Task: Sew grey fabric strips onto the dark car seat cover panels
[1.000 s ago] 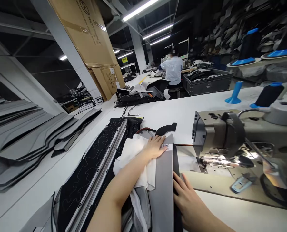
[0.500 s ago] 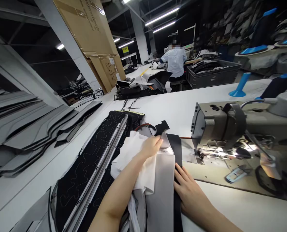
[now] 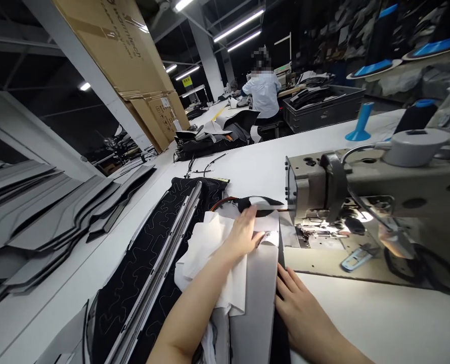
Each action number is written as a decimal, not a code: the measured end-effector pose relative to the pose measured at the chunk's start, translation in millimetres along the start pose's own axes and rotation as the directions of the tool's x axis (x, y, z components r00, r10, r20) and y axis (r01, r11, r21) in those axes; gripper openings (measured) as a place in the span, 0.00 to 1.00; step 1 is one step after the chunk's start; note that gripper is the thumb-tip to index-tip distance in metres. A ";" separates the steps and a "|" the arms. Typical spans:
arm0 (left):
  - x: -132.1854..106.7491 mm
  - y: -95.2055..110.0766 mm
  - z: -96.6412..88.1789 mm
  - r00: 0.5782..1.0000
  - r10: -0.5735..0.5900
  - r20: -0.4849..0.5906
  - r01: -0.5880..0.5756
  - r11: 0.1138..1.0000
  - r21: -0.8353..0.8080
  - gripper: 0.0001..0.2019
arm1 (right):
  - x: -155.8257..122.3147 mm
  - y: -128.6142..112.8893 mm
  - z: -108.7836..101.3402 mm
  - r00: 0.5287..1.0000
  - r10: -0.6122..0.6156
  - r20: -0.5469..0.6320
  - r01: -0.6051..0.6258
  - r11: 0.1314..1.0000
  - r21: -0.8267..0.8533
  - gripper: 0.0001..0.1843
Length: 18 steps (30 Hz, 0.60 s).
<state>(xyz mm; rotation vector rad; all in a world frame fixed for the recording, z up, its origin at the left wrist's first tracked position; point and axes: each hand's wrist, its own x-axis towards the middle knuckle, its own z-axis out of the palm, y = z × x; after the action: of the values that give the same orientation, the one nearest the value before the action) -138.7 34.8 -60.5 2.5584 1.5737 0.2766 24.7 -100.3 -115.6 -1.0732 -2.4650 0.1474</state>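
My left hand (image 3: 243,233) reaches across a bunched white cloth (image 3: 204,242) to the far end of a grey fabric panel (image 3: 257,293). Its fingers are stretched out, the thumb spread beside a small white label (image 3: 269,237). My right hand (image 3: 303,303) lies flat against the panel's right edge, fingers extended over a black fabric strip (image 3: 281,331) beneath it. Left of the cloth is a black quilted piece (image 3: 141,253) with wavy stitching and long grey strips (image 3: 160,258) along it. Dark material (image 3: 243,203) curls up beyond my left fingertips.
A sewing machine (image 3: 380,187) with its lamp lit stands at right; thread snips (image 3: 359,257) lie on its bed. Stacked grey panels (image 3: 58,212) fill the left side. Farther back are a blue cone (image 3: 359,124), a fabric pile (image 3: 213,136), a grey crate (image 3: 323,111) and a seated person (image 3: 263,93).
My left fingers have gone from gripping the folded grey flap to stretched out, and the flap lies flatter toward the machine. My right hand stays along the edge. The view has swung right.
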 end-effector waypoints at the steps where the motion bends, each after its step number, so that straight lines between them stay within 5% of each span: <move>1: 1.5 0.7 -2.4 1.000 -0.004 0.025 0.005 0.999 -0.038 0.29 | -0.5 0.5 0.6 1.000 -0.001 -0.022 0.001 1.000 -0.011 0.33; 4: 4.7 -1.1 -15.9 0.992 -0.104 0.071 0.110 0.991 -0.079 0.18 | -0.1 6.5 9.4 0.987 -0.025 -0.157 0.011 0.996 -0.089 0.27; 7: 3.7 -5.5 -28.8 0.990 -0.107 0.094 0.115 0.990 -0.087 0.18 | 3.1 21.6 24.9 0.918 -0.161 -0.361 0.067 0.964 -0.257 0.19; 12: 0.6 -7.1 -16.9 0.995 0.004 0.101 0.005 0.997 -0.083 0.15 | 12.4 48.2 36.7 0.860 -0.417 -0.295 0.212 0.817 -0.537 0.18; 18: 6.1 2.6 6.7 0.998 -0.056 -0.037 0.059 0.996 0.072 0.32 | 10.8 19.1 21.6 0.882 -0.290 -0.371 0.158 0.924 -0.348 0.22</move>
<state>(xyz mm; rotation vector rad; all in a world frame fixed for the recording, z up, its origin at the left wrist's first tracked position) -132.2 39.0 -66.0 2.5702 1.6973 0.2642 21.6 -77.7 -136.1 -0.8129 -2.2311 -0.5095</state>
